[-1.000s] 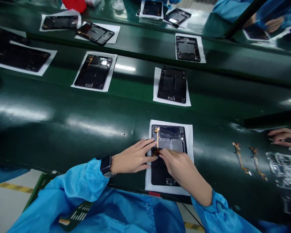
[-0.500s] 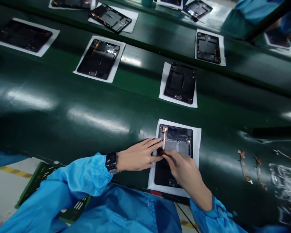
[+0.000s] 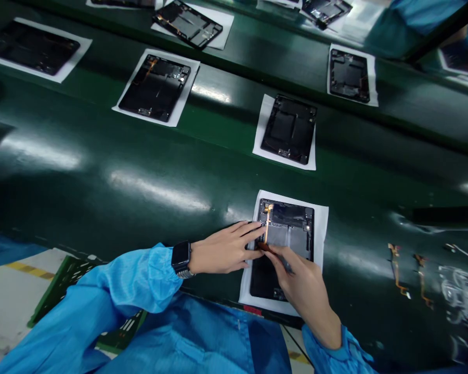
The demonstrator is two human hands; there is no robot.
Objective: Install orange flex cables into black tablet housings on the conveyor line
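Note:
An opened tablet housing (image 3: pixel 267 278) lies on a white sheet (image 3: pixel 320 223) at the bench's front edge. A thin orange flex cable (image 3: pixel 268 223) runs down the housing's left side. My left hand (image 3: pixel 226 249) rests palm down over the left edge, fingers spread, with fingertips beside the cable. My right hand (image 3: pixel 302 278) is closed in a pinch over the middle of the housing. Between its thumb and forefinger is a small dark-brown piece (image 3: pixel 263 246), at the cable's lower end. Whether that piece is part of the cable or a tool cannot be made out.
Loose flex cables (image 3: pixel 398 272) lie to the right, near a pile of clear plastic pieces (image 3: pixel 462 296). More tablet housings (image 3: pixel 290 130) on white sheets lie farther back on the green surface (image 3: pixel 159 156). A green crate (image 3: pixel 49 296) stands below at the left.
The view has shifted slightly. Both hands stay at the same places on the housing, and the right hand keeps its pinch by the cable's lower end with only a slight turn.

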